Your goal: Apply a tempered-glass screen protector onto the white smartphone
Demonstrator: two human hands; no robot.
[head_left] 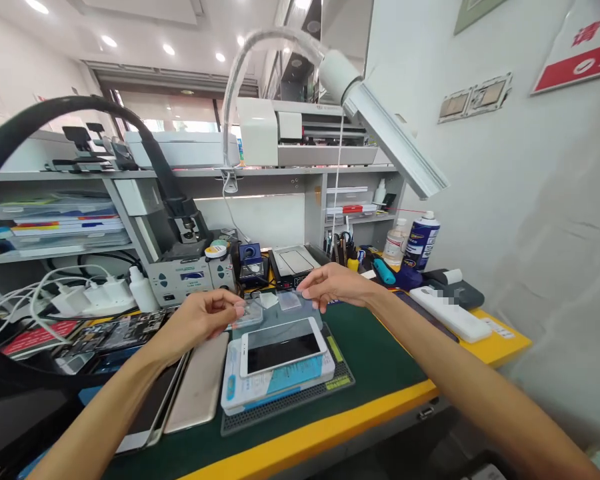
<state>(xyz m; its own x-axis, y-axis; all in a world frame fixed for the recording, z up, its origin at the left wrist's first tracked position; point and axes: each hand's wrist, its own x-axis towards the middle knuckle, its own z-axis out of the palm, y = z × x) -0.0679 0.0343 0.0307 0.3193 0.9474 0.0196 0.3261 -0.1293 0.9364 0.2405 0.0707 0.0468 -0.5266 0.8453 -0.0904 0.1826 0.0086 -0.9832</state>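
A white-framed phone [284, 348] with a dark screen lies face up on a white and blue box [307, 375]. Behind it, my left hand [207, 317] has thumb and fingers pinched together at the edge of a small clear plastic case [251, 315]; what sits between the fingertips is too small to tell. My right hand [337, 283] is also closed in a pinch, its fingertips beside a small clear square [289, 301]. Whether the fingers grip that square I cannot tell. Both hands are above the far side of the phone.
The box rests on a dark grid mat [260, 417] on a green and yellow bench [380, 350]. Left are a gold tablet-like panel [200, 383] and circuit boards [125, 330]. A white lamp [390, 137] hangs overhead. Right stand a blue spray can [421, 243] and a white device [450, 313].
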